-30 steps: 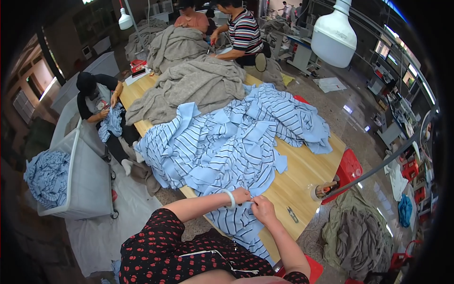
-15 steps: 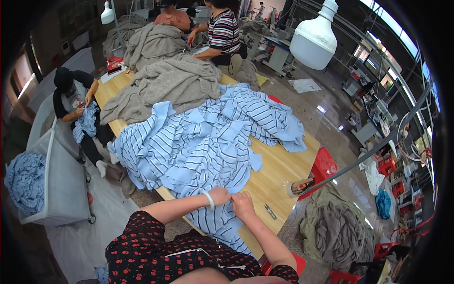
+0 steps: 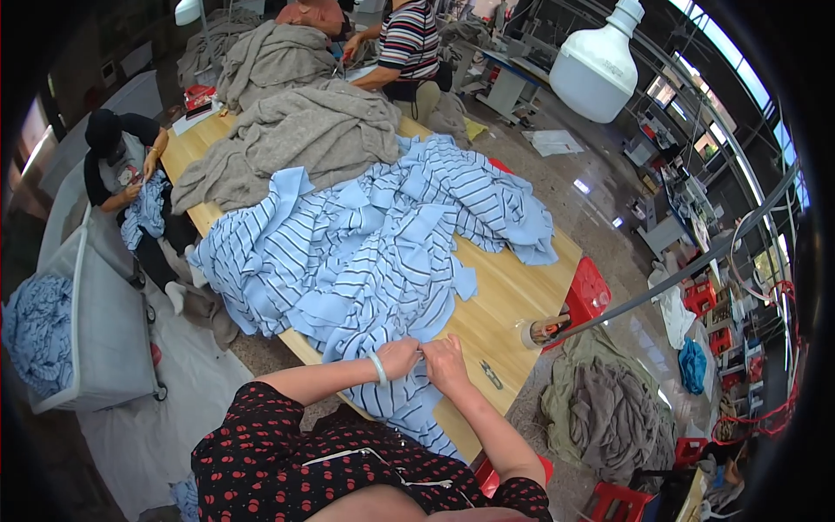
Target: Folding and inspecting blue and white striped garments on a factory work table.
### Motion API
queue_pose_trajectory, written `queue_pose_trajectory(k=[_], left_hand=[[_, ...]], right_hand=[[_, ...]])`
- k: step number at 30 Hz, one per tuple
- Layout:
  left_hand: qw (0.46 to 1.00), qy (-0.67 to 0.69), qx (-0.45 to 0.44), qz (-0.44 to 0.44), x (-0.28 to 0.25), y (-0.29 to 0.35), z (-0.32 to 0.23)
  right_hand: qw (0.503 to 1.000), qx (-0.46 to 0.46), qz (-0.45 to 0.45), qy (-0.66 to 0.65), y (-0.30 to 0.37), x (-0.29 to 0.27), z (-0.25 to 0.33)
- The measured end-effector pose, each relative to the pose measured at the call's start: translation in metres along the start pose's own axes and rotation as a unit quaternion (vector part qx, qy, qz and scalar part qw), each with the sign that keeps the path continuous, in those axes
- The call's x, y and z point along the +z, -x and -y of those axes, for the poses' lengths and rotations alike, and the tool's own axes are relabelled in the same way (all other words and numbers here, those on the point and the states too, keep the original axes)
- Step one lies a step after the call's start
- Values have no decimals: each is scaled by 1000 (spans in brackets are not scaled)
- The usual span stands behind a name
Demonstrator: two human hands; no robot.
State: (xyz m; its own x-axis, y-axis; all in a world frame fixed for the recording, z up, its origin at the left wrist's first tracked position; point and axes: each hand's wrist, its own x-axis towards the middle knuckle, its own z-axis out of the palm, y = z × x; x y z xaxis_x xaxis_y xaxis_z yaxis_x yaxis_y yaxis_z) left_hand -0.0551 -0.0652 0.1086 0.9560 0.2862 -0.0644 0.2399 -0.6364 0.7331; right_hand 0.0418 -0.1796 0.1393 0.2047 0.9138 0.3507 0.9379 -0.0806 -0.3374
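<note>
My left hand (image 3: 399, 358), with a pale bangle (image 3: 377, 369) at its wrist, is closed in a pinch at the near edge of the table. Right beside it my right hand (image 3: 445, 365) is closed too, the fingertips of both nearly meeting. Between and below them runs light blue striped knit fabric (image 3: 389, 398), which they grip; the exact spot they pinch is hidden by the fingers. This fabric hangs over the table edge toward my lap. Beyond my hands spreads a large heap of blue striped knit pieces (image 3: 348, 252). Small thread snips (image 3: 491, 375) lie right of my right hand.
Grey knit fabric (image 3: 287, 139) is piled on the far part of the wooden table (image 3: 500, 300). A tool cup (image 3: 532, 334) stands at the right edge, near a lamp (image 3: 596, 74). Co-workers sit left (image 3: 122, 174) and stand far off (image 3: 409, 43). A wheeled bin (image 3: 113, 322) stands left.
The whole view has shifted slightly, so the table sits higher and farther left. Both hands stay together at the fabric, with only a slight shift of the fingers.
</note>
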Motion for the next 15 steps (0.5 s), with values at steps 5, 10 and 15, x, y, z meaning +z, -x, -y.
queue_pose_trajectory(k=[5, 10, 15], left_hand=[[1000, 6, -5, -28, 3, -5, 1], [998, 29, 13, -56, -7, -14, -2], [997, 50, 28, -52, -6, -18, 3]], right_hand=[[1000, 2, -6, 9, -7, -1, -4], [1000, 19, -20, 10, -18, -7, -3], [999, 41, -29, -16, -12, 2, -7]])
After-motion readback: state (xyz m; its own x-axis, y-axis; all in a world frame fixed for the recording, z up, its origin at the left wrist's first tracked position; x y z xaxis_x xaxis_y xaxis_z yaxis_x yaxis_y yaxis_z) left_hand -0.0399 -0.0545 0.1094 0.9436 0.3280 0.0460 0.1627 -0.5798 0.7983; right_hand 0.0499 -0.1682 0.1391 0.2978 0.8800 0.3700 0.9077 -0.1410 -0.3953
